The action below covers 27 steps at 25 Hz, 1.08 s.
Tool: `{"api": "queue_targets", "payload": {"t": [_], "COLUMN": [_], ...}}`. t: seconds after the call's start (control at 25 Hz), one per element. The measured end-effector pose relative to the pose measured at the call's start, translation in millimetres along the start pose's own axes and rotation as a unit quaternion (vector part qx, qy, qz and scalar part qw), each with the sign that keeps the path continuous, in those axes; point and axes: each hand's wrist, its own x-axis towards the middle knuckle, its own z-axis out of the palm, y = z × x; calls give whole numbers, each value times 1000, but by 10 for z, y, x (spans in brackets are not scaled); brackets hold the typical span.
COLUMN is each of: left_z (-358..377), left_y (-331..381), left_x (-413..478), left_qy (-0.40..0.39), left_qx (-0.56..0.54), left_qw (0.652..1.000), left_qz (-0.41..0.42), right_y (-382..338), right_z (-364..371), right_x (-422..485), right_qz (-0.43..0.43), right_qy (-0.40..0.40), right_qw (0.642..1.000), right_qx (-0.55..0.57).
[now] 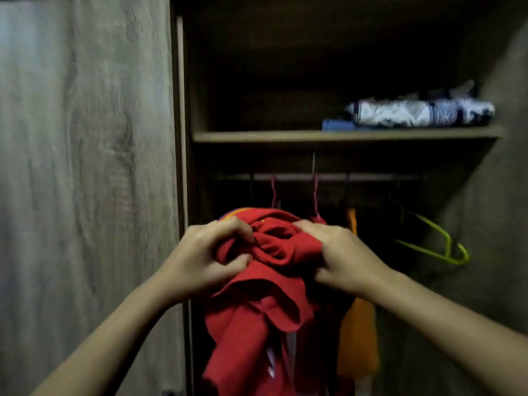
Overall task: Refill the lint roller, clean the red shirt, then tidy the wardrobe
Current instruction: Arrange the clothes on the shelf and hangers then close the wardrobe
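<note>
The red shirt (265,304) hangs bunched in front of the open wardrobe, below the clothes rail (328,176). My left hand (208,258) grips its gathered upper part from the left. My right hand (340,258) grips the same bunch from the right. Both hands are closed on the cloth near the collar. Two pink hanger hooks (315,195) hang on the rail just behind the shirt; whether the shirt is on one is hidden. No lint roller is in view.
An orange garment (357,338) hangs to the right of the shirt. An empty green hanger (440,247) hangs further right. Folded blue-and-white patterned cloth (420,111) lies on the shelf (257,136) above. The wardrobe's wooden door (85,167) stands at left.
</note>
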Motion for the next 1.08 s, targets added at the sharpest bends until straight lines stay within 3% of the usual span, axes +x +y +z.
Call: {"api": "queue_targets", "payload": {"t": [0.08,0.16,0.32,0.48,0.6,0.68,0.8,0.92,1.0,1.08], "left_z": [255,438,574,712,752,763,829,829,745,597], "left_y": [-19,-88,-211,-110,64,181,406,532,465,316], "left_x": [-442,-823,-1035,-914,-816,-755,-731,-688,-623,-566], "left_qy": [-107,-161,-89,-16,-9,-26,-40,-34,9,62], "left_qx": [-125,-197,-224,-55,-101,-165,-225,-304,-308,-249], "left_qw": [981,950,938,980,978,966,944,914,910,921], "left_qz": [-105,-183,-251,-190,-184,-199,-239,-266,-276,-293], "right_y": [-124,-239,-452,-819,-960,-899,-780,-625,-512,-425], "right_z": [354,571,765,923,938,958,984,1036,986,881], "right_x": [-449,-839,-1250,-1483,-1546,-1558,-1645,-1741,-1733,-1706], "right_qz": [44,62,76,135,189,236,270,190,174,189], "right_qy": [-56,-76,-82,-147,-204,-124,-67,-55,-112,-201], "right_qw": [997,993,987,978,959,953,961,961,963,957], "right_qx": [-14,-63,-113,-66,56,141,8,-193,-174,-83]}}
